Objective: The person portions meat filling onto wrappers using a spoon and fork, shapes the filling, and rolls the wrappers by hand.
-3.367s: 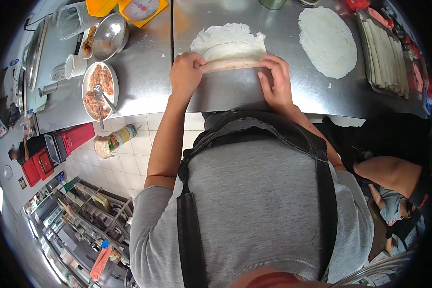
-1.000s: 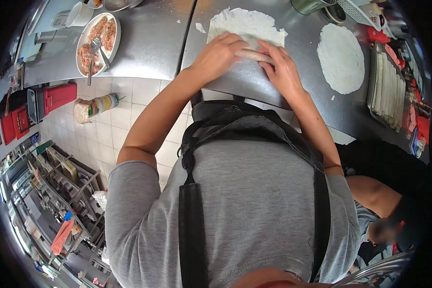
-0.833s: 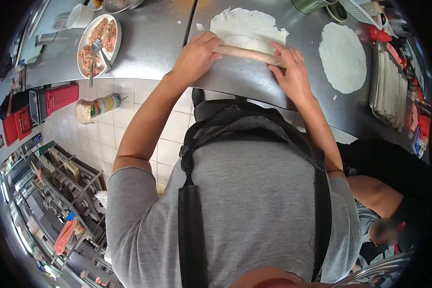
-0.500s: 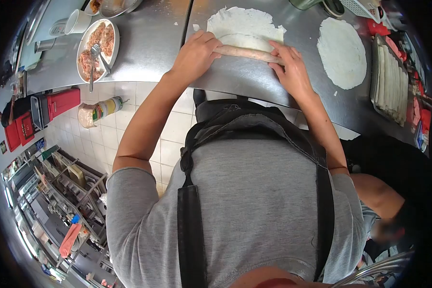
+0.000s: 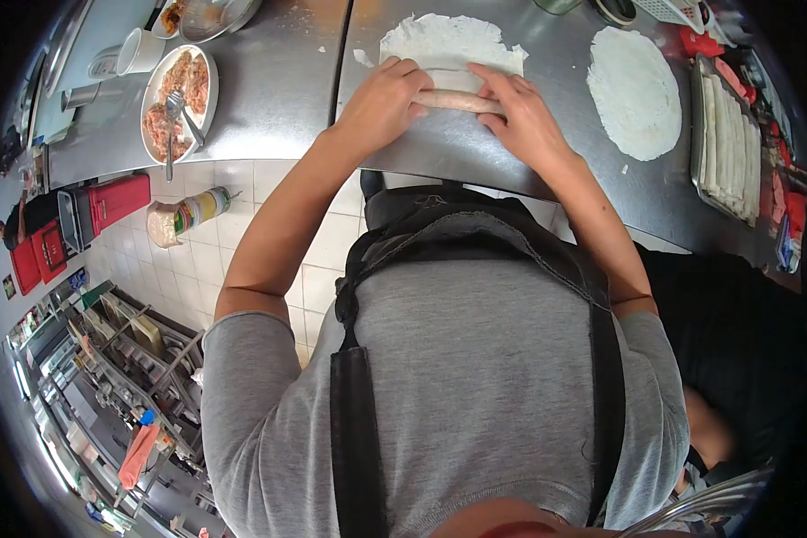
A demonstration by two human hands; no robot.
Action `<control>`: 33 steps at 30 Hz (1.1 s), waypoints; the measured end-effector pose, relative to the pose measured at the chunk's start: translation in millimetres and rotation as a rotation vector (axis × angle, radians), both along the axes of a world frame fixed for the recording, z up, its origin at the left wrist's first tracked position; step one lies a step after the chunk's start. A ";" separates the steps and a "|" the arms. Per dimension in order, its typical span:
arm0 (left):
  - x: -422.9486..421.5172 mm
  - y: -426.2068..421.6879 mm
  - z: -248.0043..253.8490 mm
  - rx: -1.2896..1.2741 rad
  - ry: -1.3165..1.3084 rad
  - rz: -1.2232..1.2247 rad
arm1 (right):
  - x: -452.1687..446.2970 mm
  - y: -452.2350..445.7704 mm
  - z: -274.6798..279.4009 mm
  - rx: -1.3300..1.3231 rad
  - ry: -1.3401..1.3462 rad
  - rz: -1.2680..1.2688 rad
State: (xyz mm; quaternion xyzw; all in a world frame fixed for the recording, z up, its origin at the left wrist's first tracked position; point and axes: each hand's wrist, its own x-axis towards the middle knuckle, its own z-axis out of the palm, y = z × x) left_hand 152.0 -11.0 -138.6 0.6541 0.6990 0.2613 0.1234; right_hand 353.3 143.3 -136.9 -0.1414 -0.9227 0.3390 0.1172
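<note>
A thin white sheet lies on the metal table, its near edge rolled round a pinkish filling into a long roll. My left hand closes on the roll's left end, fingertips over the top. At the right end, my right hand grips the roll between thumb and fingers, with the forefinger reaching onto the flat part of the sheet. Another white oval sheet lies flat to the right. A white oval dish at the left holds minced filling, a fork and a spoon.
A metal tray of several finished rolls stands at the right. Back left are a white cup and a metal bowl. A white basket is at the back right. A person in dark clothing is close on my right.
Both hands have moved inward along the roll from its ends, closer together. Earlier they passed from wide apart to near the middle and out again. The camera view has shifted slightly.
</note>
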 end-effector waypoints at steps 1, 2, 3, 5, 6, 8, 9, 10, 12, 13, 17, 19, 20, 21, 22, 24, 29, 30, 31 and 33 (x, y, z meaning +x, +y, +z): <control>2.7 2.0 0.7 0.007 -0.003 0.008 | -4.0 -2.0 -2.6 0.009 0.019 0.004; 4.0 3.3 -0.6 0.001 -0.030 0.007 | -8.1 -4.4 -8.1 0.017 0.036 0.009; 5.7 3.4 -2.4 -0.006 -0.058 0.009 | -10.2 -6.4 -9.8 0.023 0.052 0.015; 7.2 2.8 -4.1 -0.034 -0.084 0.008 | -8.8 -3.5 -5.4 -0.065 -0.009 0.008; 7.3 3.0 -3.2 -0.053 -0.082 0.005 | -8.6 -3.1 -2.7 -0.108 -0.038 0.005; 10.5 8.2 -0.5 0.003 -0.073 -0.015 | -11.6 -6.0 -1.8 -0.077 0.027 0.016; 18.7 13.2 1.5 0.073 -0.071 -0.033 | -14.0 -8.0 -2.5 -0.062 0.059 0.022; 24.1 16.4 2.1 0.141 -0.069 -0.053 | -17.7 -11.3 -4.9 -0.046 0.077 0.012; 25.1 19.3 -4.5 0.115 -0.056 -0.042 | -24.4 -18.3 -11.3 -0.021 0.108 -0.011; 25.5 19.8 -7.3 0.101 -0.051 -0.039 | -23.6 -16.6 -11.8 -0.051 0.075 -0.006; 5.8 3.7 -1.6 -0.047 -0.010 -0.039 | -6.7 -7.5 -9.0 -0.122 -0.023 -0.024; -2.2 -5.7 1.6 -0.074 -0.013 -0.018 | 2.3 -2.9 -6.0 -0.086 -0.019 -0.036; -2.1 -7.7 2.1 -0.027 0.011 -0.015 | 6.0 -1.6 -4.6 -0.050 -0.003 -0.032; -2.6 -9.2 2.6 0.020 0.035 -0.014 | 8.3 -0.1 -3.6 -0.014 0.014 -0.030; -3.2 -10.0 2.5 0.066 0.058 -0.016 | 10.2 0.9 -2.7 0.016 0.018 -0.042; -6.9 -11.2 1.6 0.003 -0.008 -0.031 | 15.2 4.1 -0.6 0.081 0.020 -0.068; -22.6 -9.6 3.9 -0.109 -0.181 -0.066 | 22.7 12.2 -11.2 -0.177 0.012 -0.144; -25.5 -8.2 4.7 -0.140 -0.258 -0.051 | 23.3 13.7 -12.1 -0.227 0.002 -0.166; -28.2 -6.6 6.0 -0.170 -0.333 -0.037 | 23.8 15.8 -11.6 -0.195 -0.001 -0.158; -31.7 -5.8 9.7 -0.135 -0.467 0.016 | 24.8 19.4 -9.3 -0.133 -0.010 -0.144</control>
